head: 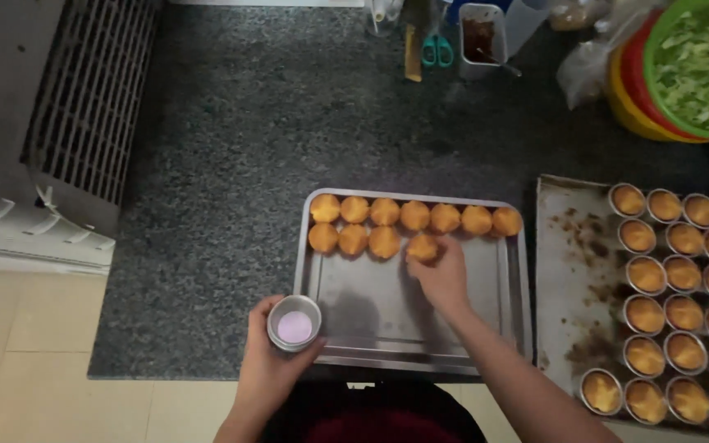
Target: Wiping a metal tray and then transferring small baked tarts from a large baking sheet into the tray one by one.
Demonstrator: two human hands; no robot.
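We stand in a working kitchen: speckled stone counter, baking tray of cakes in metal cups right of our hands, bowl of chopped greens beyond.

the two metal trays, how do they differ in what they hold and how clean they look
The middle tray holds bare golden cakes in two rows at its far end; the right tray holds cakes still in round metal cups. The middle tray's bare surface looks clean; the right tray's is stained with brown crumbs. Both are rectangular metal trays on the dark counter.
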